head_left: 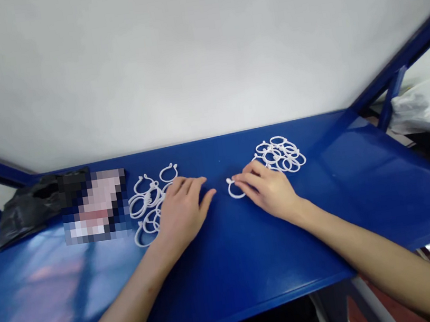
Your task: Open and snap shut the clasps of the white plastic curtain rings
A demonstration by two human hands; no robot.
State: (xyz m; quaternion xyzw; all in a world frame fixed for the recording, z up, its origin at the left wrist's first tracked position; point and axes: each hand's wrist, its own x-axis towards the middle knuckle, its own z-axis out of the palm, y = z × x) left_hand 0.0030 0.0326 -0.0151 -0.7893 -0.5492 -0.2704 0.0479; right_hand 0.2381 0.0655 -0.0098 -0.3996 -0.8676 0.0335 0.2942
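Between the fingertips of my right hand [269,188] is a white plastic ring [237,196], gripped near the small knobs at its top. Just beyond that hand, to its upper right, lies a pile of similar white rings [280,154] that overlap one another. My left hand [183,205] is open, its thumb and fingers apart, over the right side of another group of white rings [141,206]. That hand hides part of the group, and whether it touches any ring I cannot tell. One ring [168,174] sits at the group's far edge, its knobs slightly apart.
All this lies on a blue tabletop [230,265] against a white wall [200,56]. At the left are a black plastic bag [26,211] and a blurred-out flat object [98,201]. Blue frame bars [391,88] rise at the sides, with a clear plastic bag [427,107] beyond the right one.
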